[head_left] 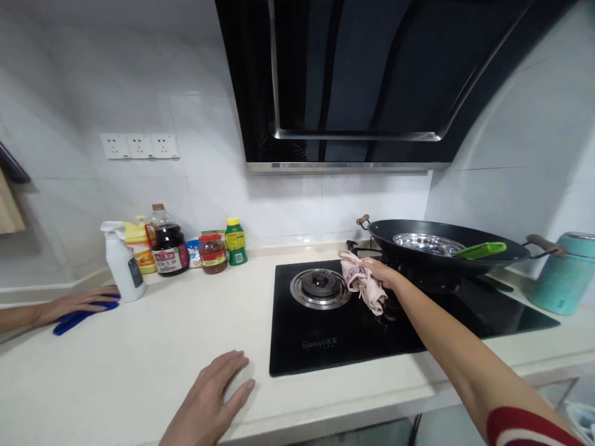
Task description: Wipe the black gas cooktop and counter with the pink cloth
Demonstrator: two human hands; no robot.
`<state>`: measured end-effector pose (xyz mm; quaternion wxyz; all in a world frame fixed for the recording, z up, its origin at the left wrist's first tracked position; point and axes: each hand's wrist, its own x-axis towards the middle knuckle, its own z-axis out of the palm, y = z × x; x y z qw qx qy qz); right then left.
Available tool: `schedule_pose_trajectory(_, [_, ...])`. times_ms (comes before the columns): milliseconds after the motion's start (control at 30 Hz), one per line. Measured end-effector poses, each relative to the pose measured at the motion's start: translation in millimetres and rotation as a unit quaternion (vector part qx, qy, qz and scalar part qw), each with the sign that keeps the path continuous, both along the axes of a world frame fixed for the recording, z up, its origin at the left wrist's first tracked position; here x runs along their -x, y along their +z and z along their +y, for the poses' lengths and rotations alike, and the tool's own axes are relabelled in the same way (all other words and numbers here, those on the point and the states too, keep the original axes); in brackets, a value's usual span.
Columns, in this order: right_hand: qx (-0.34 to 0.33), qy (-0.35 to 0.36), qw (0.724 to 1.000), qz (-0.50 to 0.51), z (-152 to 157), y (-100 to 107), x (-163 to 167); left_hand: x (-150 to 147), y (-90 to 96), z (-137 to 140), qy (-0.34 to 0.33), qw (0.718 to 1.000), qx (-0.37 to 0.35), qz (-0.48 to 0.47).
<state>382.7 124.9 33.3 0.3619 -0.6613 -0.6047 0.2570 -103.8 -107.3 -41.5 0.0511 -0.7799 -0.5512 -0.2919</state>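
Observation:
My right hand (379,271) is closed on a bunched pale pink cloth (362,282), which lies on the black glass gas hob (320,353) beside the left burner (320,285). Part of the fingers is hidden by the cloth. Low in the view, my left hand (211,393) rests on the white countertop (153,359) left of the hob. Its thumb and fingers are apart and it holds nothing. Just right of the cloth, a large black wok (465,263) sits over the right burner, with a shiny metal dish (425,243) and a green-handled utensil (481,249) inside.
At far left another person's hand (77,305) presses a blue cloth (79,321) on the counter. Near it stand a white spray bottle (121,263), a soy sauce bottle (168,244), a red-lidded jar (212,254) and a green bottle (235,241). A teal container (564,275) stands right; a range hood (348,80) hangs above.

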Motion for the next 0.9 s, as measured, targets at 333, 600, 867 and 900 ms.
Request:
schedule_pose_trajectory(333, [0.008, -0.084, 0.970, -0.226, -0.1, 3.2, -42.9, 1.6, -4.6, 1.9, -0.002, 1.000, 0.005, -0.004])
schedule_pose_trajectory(600, [-0.088, 0.049, 0.950, -0.296, 1.3, 6.3, 5.3, 1.0, -3.2, -1.4, 0.003, 0.999, 0.021, -0.024])
schedule_pose_trajectory(867, [0.037, 0.005, 0.959, -0.282, 0.5, -18.9, -30.1, 1.9, -2.1, -0.8, 0.002, 0.999, 0.031, -0.042])
schedule_pose_trajectory(900, [0.042, -0.011, 0.960, -0.278, -0.7, -21.8, -31.4, 1.3, -2.0, -0.7, 0.003, 0.999, 0.034, -0.041])
